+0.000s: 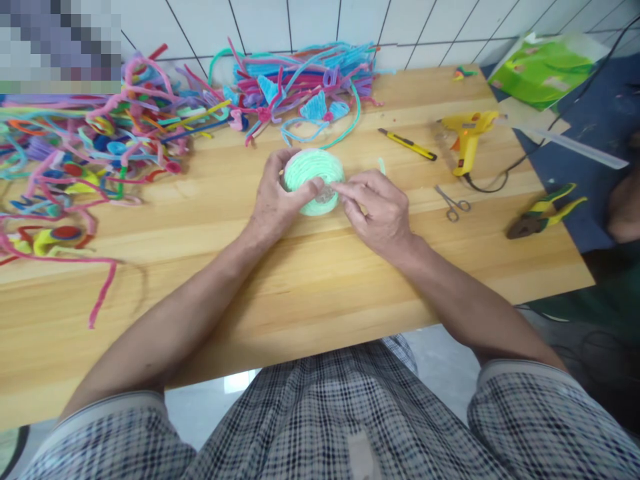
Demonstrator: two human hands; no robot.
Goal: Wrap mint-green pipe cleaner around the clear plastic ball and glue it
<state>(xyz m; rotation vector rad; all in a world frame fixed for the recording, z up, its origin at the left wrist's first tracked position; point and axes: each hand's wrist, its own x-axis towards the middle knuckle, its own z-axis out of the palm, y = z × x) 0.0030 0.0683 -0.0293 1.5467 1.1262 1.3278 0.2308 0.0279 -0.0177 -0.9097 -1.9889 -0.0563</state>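
Note:
A round, mint-green coil of fuzzy pipe cleaner (313, 167) is held just above the wooden table, its open middle turned toward me. My left hand (280, 193) grips it from the left, thumb laid across the front near the centre. From the right comes my right hand (376, 208), fingers curled, the index fingertip touching the coil beside its greyish middle. Whether something small sits between those fingers is hidden. A short pale-green scrap (382, 165) lies just behind my right hand.
Piled pipe cleaners (115, 153) cover the left side; bundled ones (305, 77) lie along the tiled wall. To the right are a yellow utility knife (407, 144), a corded glue gun (469, 137), small scissors (453, 203) and pliers (543, 215). Someone's arm (625, 207) shows at the right edge.

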